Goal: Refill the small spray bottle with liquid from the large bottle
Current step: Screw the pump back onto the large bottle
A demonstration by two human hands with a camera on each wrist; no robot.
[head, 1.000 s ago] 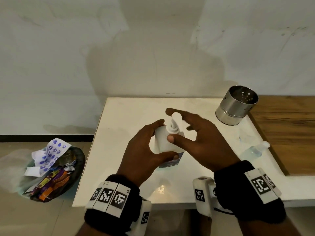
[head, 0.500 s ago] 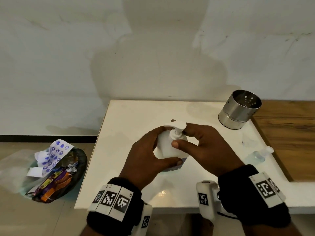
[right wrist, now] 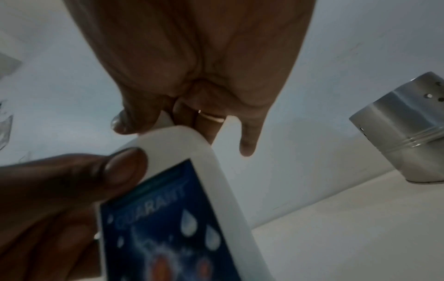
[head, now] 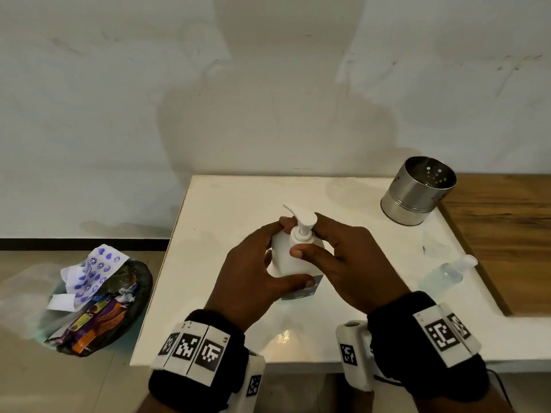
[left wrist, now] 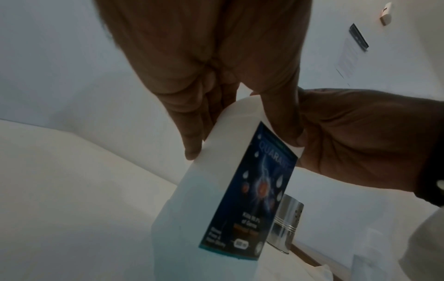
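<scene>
The large white pump bottle (head: 284,259) with a blue label (left wrist: 252,199) stands upright on the white table (head: 214,222). My left hand (head: 253,272) grips its body, thumb across the front. My right hand (head: 340,257) pinches the pump collar (head: 301,236) at the neck with thumb and fingers; the white pump head (head: 302,217) points away to the left. The label also fills the right wrist view, on the large bottle (right wrist: 192,218). The small clear spray bottle (head: 447,271) lies on its side near the table's right edge, apart from both hands.
A perforated steel cup (head: 417,193) stands at the table's back right, also seen as the steel cup (right wrist: 408,136). A wooden surface (head: 507,234) adjoins the table on the right. A dark bin full of wrappers (head: 98,299) sits on the floor left.
My right hand went from spread open over the pump to pinching its collar. The pump head has turned round to point far-left. My left hand kept its hold on the bottle.
</scene>
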